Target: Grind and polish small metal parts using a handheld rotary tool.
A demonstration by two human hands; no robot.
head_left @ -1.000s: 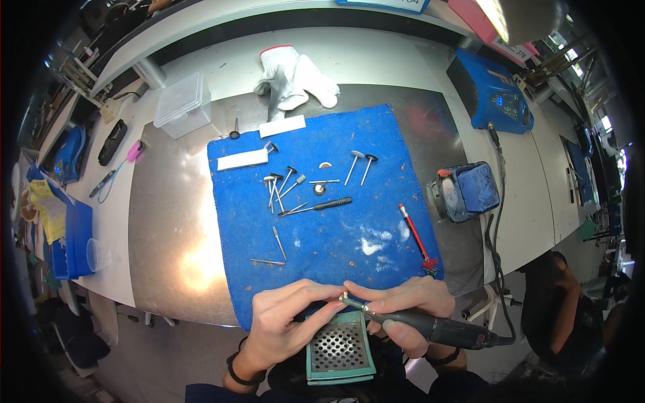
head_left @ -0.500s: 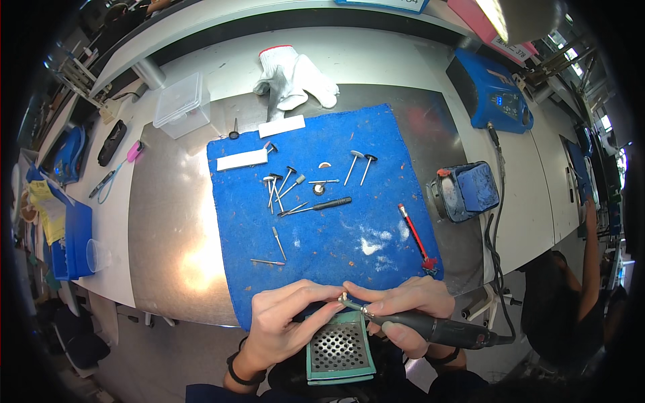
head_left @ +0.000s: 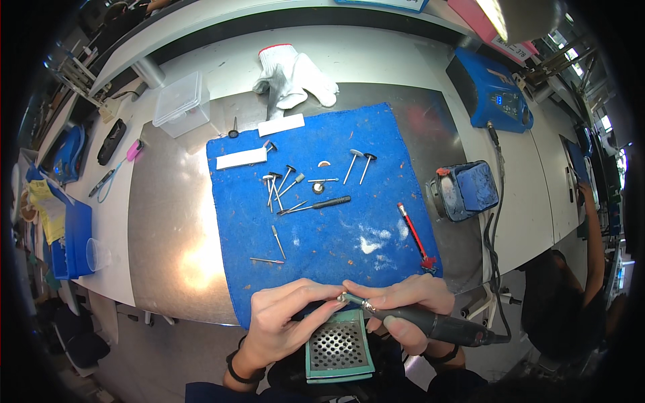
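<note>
The right hand (head_left: 426, 297), wrapped round a black handpiece (head_left: 430, 326), has raised its tip (head_left: 356, 299) slightly, while the left hand (head_left: 279, 312) pinches a small pale piece (head_left: 341, 296).

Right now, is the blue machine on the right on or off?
The blue machine is on: its little screen glows. Can't tell if the black handpiece spins.

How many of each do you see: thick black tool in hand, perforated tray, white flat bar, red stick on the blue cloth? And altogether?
Thick black tool: 1
Perforated tray: 1
White flat bars: 2
Red stick: 1
Total: 5
</note>
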